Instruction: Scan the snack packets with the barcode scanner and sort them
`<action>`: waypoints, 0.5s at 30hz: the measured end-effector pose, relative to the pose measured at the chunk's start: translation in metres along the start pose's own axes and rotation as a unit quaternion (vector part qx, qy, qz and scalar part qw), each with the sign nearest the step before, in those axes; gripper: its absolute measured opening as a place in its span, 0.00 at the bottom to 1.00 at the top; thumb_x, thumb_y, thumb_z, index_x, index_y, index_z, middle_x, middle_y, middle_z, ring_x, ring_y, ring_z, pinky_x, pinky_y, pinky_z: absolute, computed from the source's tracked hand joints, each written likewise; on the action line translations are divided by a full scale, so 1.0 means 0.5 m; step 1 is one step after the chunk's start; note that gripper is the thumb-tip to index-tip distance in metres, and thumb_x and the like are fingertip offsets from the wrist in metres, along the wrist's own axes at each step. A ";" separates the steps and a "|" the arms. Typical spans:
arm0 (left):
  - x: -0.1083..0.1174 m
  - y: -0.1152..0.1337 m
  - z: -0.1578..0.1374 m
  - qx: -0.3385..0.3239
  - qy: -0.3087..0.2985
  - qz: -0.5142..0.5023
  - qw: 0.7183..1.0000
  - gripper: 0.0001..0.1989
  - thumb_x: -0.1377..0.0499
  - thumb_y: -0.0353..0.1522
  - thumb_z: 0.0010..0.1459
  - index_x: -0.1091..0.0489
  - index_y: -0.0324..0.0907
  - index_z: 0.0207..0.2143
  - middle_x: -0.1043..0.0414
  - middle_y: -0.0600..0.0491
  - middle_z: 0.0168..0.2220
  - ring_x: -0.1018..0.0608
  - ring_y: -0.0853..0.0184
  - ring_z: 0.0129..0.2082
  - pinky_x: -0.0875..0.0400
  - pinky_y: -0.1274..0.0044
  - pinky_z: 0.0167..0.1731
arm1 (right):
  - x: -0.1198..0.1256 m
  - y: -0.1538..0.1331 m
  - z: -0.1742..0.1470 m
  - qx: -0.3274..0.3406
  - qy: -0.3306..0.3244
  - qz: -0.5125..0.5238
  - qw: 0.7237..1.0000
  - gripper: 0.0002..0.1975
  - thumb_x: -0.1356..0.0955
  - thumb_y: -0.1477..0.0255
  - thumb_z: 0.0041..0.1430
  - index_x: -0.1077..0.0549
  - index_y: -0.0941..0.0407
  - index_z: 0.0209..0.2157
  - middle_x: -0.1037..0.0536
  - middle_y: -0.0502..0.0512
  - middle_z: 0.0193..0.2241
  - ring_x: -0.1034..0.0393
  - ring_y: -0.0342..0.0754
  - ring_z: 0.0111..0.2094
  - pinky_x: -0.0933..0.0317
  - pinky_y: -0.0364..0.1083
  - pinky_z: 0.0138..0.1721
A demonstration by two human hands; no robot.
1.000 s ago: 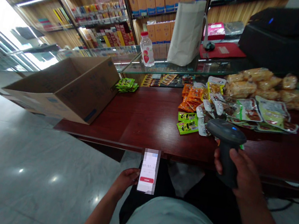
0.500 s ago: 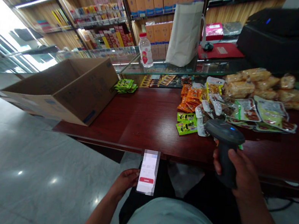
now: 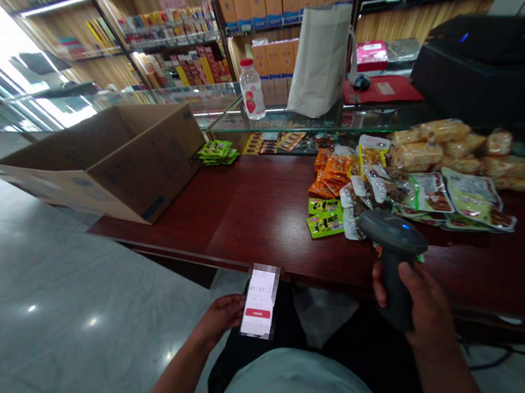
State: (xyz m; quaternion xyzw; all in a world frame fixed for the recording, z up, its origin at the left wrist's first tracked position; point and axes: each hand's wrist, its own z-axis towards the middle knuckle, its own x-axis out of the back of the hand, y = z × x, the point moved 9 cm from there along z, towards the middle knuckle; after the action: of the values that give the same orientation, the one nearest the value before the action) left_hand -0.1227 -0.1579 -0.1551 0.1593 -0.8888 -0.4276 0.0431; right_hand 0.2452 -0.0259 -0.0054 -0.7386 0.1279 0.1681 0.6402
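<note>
My left hand [image 3: 222,317] is closed on the left edge of a smartphone [image 3: 259,304], held over my lap with its lit screen up. A red button shows on the screen, and part of the phone is blurred out. In my right hand [image 3: 422,296] is a dark grey barcode scanner [image 3: 398,268], gripped by its handle. Its head points left and a small blue light glows on top. Just beyond the scanner lie green snack packets [image 3: 325,220], orange packets [image 3: 331,173] and clear-and-white vacuum packs [image 3: 355,206] on the dark red counter [image 3: 249,214].
An open cardboard box [image 3: 145,169] stands at the counter's left end, beside more green packets [image 3: 218,152]. Bagged bread [image 3: 428,148] and flat snack bags [image 3: 472,200] lie at the right. Behind are a bottle [image 3: 252,93], a white bag [image 3: 319,64] and a black machine [image 3: 496,82].
The view has shifted very slightly. Both hands keep the phone and the scanner in nearly the same places.
</note>
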 end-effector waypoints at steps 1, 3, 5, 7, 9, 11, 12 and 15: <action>0.000 0.000 0.002 -0.001 -0.003 -0.007 1.000 0.23 0.26 0.44 0.38 0.22 0.39 0.34 0.18 0.47 0.34 0.18 0.60 0.34 0.26 0.72 0.37 | 0.000 0.001 0.000 -0.001 -0.002 -0.001 1.000 0.13 0.27 0.59 0.55 0.20 0.50 0.39 0.21 0.53 0.28 0.34 0.45 0.18 0.41 0.45 0.15; 0.001 -0.003 0.006 0.000 0.000 -0.013 1.000 0.23 0.26 0.43 0.38 0.23 0.38 0.34 0.19 0.46 0.33 0.19 0.61 0.33 0.27 0.72 0.36 | 0.000 0.001 0.001 0.001 -0.005 -0.001 1.000 0.13 0.27 0.59 0.55 0.20 0.50 0.39 0.21 0.53 0.28 0.33 0.45 0.18 0.40 0.44 0.15; 0.004 -0.004 0.008 0.004 0.006 -0.015 1.000 0.23 0.26 0.42 0.38 0.23 0.38 0.34 0.19 0.46 0.33 0.19 0.61 0.33 0.27 0.72 0.36 | 0.001 0.001 0.001 0.005 -0.001 0.000 1.000 0.14 0.27 0.59 0.56 0.20 0.52 0.40 0.21 0.53 0.28 0.33 0.45 0.18 0.40 0.44 0.15; 0.004 -0.004 0.009 0.006 0.010 -0.025 1.000 0.21 0.27 0.41 0.39 0.24 0.39 0.35 0.19 0.47 0.33 0.19 0.62 0.33 0.27 0.73 0.36 | 0.002 0.002 0.001 0.006 0.001 0.001 1.000 0.15 0.27 0.59 0.56 0.21 0.53 0.40 0.21 0.53 0.28 0.33 0.44 0.18 0.39 0.43 0.15; 0.001 -0.002 0.010 0.007 0.008 -0.039 0.999 0.20 0.27 0.38 0.40 0.25 0.39 0.35 0.20 0.47 0.33 0.19 0.63 0.32 0.26 0.73 0.35 | 0.002 0.004 0.002 0.005 -0.002 0.004 1.000 0.16 0.27 0.58 0.55 0.21 0.53 0.41 0.21 0.53 0.28 0.33 0.44 0.17 0.39 0.43 0.15; -0.003 0.002 0.013 0.008 0.003 -0.051 0.999 0.18 0.28 0.36 0.41 0.25 0.39 0.35 0.20 0.48 0.33 0.19 0.64 0.31 0.26 0.73 0.34 | 0.002 0.005 0.002 0.003 -0.004 0.008 1.000 0.16 0.27 0.59 0.55 0.22 0.54 0.41 0.21 0.53 0.28 0.32 0.44 0.18 0.39 0.42 0.15; -0.004 0.005 0.015 0.008 0.005 -0.053 0.999 0.17 0.28 0.35 0.42 0.25 0.39 0.35 0.20 0.48 0.32 0.19 0.64 0.30 0.26 0.73 0.34 | 0.002 0.005 0.002 0.003 -0.005 0.009 1.000 0.16 0.27 0.59 0.55 0.22 0.54 0.41 0.21 0.53 0.29 0.32 0.44 0.18 0.39 0.42 0.15; -0.004 0.015 0.025 0.007 0.021 -0.048 0.999 0.13 0.30 0.33 0.44 0.25 0.39 0.34 0.20 0.49 0.31 0.19 0.65 0.29 0.26 0.74 0.33 | 0.000 0.004 0.003 0.006 -0.010 0.008 1.000 0.15 0.27 0.59 0.56 0.21 0.54 0.42 0.21 0.53 0.28 0.32 0.43 0.18 0.38 0.41 0.16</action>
State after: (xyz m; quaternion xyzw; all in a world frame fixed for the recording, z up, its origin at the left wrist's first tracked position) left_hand -0.1256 -0.1434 -0.1570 0.2112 -0.8820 -0.4194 0.0402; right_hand 0.2444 -0.0247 -0.0075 -0.7323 0.1289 0.1797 0.6441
